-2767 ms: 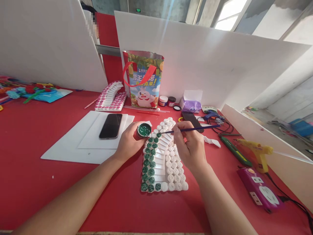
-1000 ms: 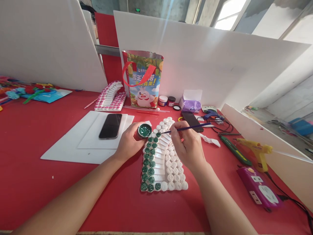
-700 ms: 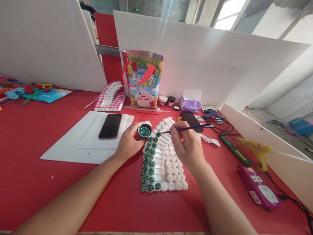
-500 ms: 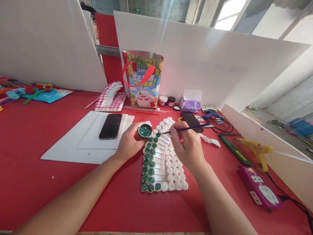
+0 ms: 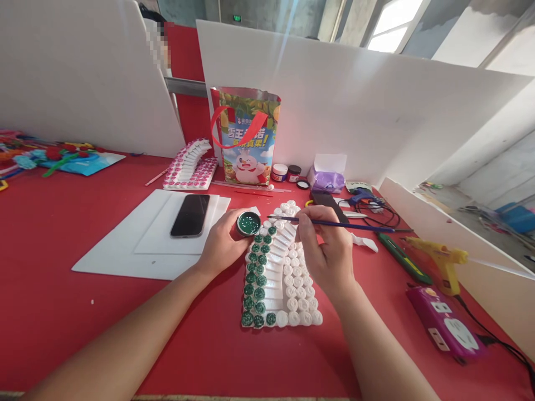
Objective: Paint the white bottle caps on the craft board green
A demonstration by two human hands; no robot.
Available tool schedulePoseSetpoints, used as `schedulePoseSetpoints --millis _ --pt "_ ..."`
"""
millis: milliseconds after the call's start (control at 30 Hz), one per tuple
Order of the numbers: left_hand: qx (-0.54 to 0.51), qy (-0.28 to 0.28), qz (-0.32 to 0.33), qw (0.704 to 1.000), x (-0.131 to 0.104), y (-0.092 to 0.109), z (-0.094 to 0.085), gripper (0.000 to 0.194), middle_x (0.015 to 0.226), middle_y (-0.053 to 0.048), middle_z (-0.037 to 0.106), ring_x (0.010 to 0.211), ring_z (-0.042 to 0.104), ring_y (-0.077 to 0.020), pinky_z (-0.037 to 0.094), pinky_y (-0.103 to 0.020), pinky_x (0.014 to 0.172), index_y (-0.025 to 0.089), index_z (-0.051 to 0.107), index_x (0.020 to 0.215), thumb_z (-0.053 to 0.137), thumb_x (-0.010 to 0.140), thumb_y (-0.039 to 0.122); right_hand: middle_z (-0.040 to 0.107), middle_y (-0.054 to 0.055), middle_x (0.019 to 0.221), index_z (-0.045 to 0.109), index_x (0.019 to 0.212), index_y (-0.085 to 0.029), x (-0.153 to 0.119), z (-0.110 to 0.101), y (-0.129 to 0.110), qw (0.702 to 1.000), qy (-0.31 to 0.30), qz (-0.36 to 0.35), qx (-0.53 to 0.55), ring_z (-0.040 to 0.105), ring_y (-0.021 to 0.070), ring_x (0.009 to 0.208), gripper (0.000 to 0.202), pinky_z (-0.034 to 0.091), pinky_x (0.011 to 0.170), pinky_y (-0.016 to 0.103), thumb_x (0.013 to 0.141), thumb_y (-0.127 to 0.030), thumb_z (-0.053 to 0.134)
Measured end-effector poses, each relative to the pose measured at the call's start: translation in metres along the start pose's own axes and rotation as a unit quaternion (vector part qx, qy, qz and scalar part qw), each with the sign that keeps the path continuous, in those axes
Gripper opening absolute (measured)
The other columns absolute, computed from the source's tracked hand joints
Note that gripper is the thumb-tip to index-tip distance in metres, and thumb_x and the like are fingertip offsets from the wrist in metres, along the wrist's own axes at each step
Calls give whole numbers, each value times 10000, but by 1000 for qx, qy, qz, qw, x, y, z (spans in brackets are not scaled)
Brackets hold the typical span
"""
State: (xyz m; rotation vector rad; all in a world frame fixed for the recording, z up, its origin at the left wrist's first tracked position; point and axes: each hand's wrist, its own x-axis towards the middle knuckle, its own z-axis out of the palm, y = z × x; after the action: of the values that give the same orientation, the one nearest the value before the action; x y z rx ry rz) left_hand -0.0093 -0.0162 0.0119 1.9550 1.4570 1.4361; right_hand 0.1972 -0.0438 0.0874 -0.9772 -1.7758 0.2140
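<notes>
A small open jar of green paint (image 5: 248, 223) is held by my left hand (image 5: 223, 239), beside the upper left of a white craft piece (image 5: 274, 278). Rows of round rosettes edge this piece; those along its left side are dark green, the others white. Between the rows runs a strip of white steps. My right hand (image 5: 328, 245) pinches a thin blue paintbrush (image 5: 355, 225) lying nearly level, its tip above the upper rosettes, to the right of the jar.
Left of the jar, a black phone (image 5: 190, 215) lies on white boards (image 5: 121, 245). Behind stand a colourful bag (image 5: 248, 139) and a pink-and-white craft piece (image 5: 188, 167). A green cutter (image 5: 403, 259), yellow glue gun (image 5: 437, 256) and purple power strip (image 5: 445, 323) lie right.
The brush tip has lifted off the green rosette and moved up, and the brush now lies flatter. My right hand has shifted slightly right; my left hand still holds the jar.
</notes>
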Motion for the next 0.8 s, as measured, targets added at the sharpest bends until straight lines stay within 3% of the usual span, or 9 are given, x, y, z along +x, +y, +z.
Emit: schedulePoseSetpoints --millis 100,400,667,800 --pt "-2 -2 -3 1000 0 1 0 400 1206 -68 742 1139 697 -265 562 -392 1022 222 655 1182 707 788 262 649 18 819 557 984 -214 -1 3 -1 999 -27 2 41 612 119 602 98 471 550 246 1036 -243 480" --pt "4 3 -13 1000 0 2 0 413 1242 -69 734 1158 691 -270 553 -414 1046 231 656 1201 691 792 282 690 43 898 567 990 -223 -7 14 -3 993 -116 -2 8 609 128 636 120 433 544 246 1054 -260 473" --pt "6 -4 -11 1000 -1 -1 0 424 1238 -66 733 1154 691 -259 554 -393 1041 226 655 1204 709 784 258 695 48 912 570 984 -215 -7 17 -3 991 -136 -1 -12 578 121 617 122 416 540 247 1052 -244 474" --pt "2 -3 -10 1000 0 0 0 419 1231 -65 735 1151 692 -258 556 -389 1035 227 655 1198 712 784 259 683 34 880 573 992 -210 -7 14 -2 995 -102 -1 15 593 114 615 103 426 553 245 1048 -243 493"
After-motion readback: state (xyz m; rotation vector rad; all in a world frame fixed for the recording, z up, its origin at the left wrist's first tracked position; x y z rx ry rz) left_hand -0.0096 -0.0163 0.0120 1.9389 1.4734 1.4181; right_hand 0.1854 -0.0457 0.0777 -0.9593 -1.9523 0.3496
